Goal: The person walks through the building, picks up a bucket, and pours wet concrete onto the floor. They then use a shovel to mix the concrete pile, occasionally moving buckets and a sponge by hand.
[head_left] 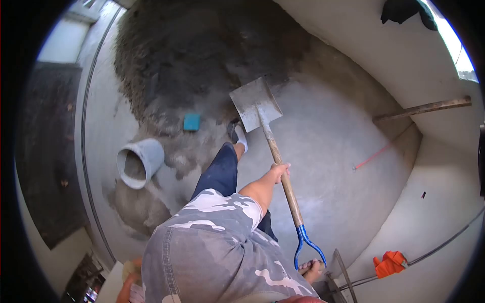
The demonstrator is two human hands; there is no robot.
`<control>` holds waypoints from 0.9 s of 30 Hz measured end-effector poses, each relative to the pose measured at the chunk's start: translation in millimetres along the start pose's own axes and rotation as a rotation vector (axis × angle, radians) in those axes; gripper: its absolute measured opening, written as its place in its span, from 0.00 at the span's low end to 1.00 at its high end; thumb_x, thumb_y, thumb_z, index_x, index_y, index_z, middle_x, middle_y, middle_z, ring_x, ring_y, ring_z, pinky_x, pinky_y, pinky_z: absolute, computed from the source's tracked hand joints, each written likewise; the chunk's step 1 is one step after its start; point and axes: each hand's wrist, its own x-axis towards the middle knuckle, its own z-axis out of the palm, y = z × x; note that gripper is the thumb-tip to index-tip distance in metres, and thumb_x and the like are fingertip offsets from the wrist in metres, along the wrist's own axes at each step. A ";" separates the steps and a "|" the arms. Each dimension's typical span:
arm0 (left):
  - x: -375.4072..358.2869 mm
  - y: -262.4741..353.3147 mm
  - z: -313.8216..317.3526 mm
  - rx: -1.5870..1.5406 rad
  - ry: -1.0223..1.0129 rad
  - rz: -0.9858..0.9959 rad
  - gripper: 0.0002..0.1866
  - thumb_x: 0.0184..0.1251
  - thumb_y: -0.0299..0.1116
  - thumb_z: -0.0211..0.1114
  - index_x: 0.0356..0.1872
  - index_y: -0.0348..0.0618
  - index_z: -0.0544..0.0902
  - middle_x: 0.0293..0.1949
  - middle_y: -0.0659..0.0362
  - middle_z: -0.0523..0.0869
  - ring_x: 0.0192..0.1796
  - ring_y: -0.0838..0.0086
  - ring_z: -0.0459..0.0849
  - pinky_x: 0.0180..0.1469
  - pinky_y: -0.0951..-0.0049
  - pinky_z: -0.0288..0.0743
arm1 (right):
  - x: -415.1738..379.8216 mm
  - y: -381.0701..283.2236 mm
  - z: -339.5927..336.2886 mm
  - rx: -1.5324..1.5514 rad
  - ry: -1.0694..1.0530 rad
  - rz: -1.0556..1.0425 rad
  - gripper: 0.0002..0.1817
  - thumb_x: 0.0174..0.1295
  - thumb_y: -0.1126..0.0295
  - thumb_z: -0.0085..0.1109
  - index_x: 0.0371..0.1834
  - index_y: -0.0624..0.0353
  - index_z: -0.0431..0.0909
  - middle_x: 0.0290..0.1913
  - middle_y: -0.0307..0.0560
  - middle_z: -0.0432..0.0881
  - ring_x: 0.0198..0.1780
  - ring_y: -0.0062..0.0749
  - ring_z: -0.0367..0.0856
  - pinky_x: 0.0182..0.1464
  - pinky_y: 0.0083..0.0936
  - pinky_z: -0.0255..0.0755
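A square-bladed shovel slants across the middle of the head view, with a wooden shaft and a blue forked handle. My left hand wraps round the shaft about halfway along. Low in the view, my right hand is closed on the grip at the handle's end. The grey metal blade carries only a thin smear of residue. It overlaps the edge of a dark, wet-looking mortar heap in this view. My foot in a dark slipper is just below the blade.
A pale bucket lies tipped left of my legs, grey material inside. A teal block sits on the mortar. At right, a wooden prop leans against the wall, near an orange cloth. Another person's arm shows at lower left.
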 end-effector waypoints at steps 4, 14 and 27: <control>88.3 173.3 -17.9 0.035 -0.128 0.103 0.12 0.62 0.35 0.69 0.37 0.40 0.77 0.26 0.52 0.79 0.26 0.60 0.80 0.29 0.55 0.79 | 20.9 -5.4 166.5 0.067 -0.058 -0.016 0.07 0.59 0.72 0.54 0.29 0.53 0.65 0.17 0.36 0.65 0.14 0.23 0.67 0.14 0.25 0.65; 85.9 286.0 3.9 0.058 0.029 0.120 0.11 0.64 0.33 0.68 0.38 0.42 0.75 0.25 0.55 0.77 0.27 0.65 0.79 0.31 0.60 0.80 | 48.1 -52.6 269.3 0.030 -0.101 -0.113 0.06 0.58 0.72 0.54 0.31 0.57 0.66 0.17 0.40 0.66 0.13 0.25 0.67 0.13 0.26 0.67; -36.9 273.9 -92.9 -0.479 0.154 0.397 0.14 0.62 0.31 0.69 0.40 0.38 0.73 0.26 0.57 0.78 0.24 0.71 0.78 0.25 0.66 0.77 | 76.2 -99.2 272.1 -0.213 -0.454 -0.151 0.08 0.58 0.71 0.53 0.38 0.56 0.65 0.18 0.39 0.65 0.13 0.26 0.65 0.13 0.25 0.64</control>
